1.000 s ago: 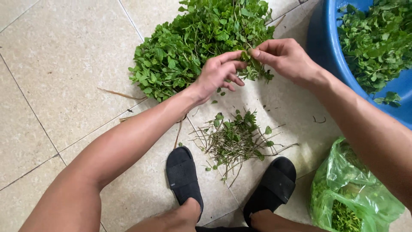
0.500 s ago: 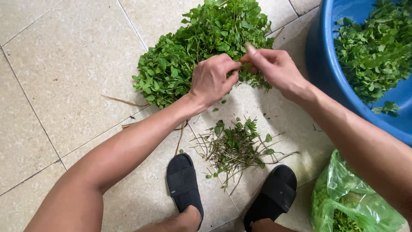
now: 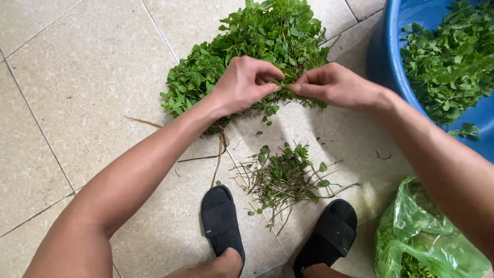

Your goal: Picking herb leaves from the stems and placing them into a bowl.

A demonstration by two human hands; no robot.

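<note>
Both hands meet over the herb pile (image 3: 247, 46) on the tiled floor: left hand (image 3: 246, 82) and right hand (image 3: 332, 85) pinch one sprig (image 3: 282, 85) (fingertips closed) above the stem scraps (image 3: 283, 180).

Bare forearms, no sleeves, no rings or watch on left hand (image 3: 246, 82) or right hand (image 3: 334, 85). Black slide sandals (image 3: 221, 224) on both feet.
</note>
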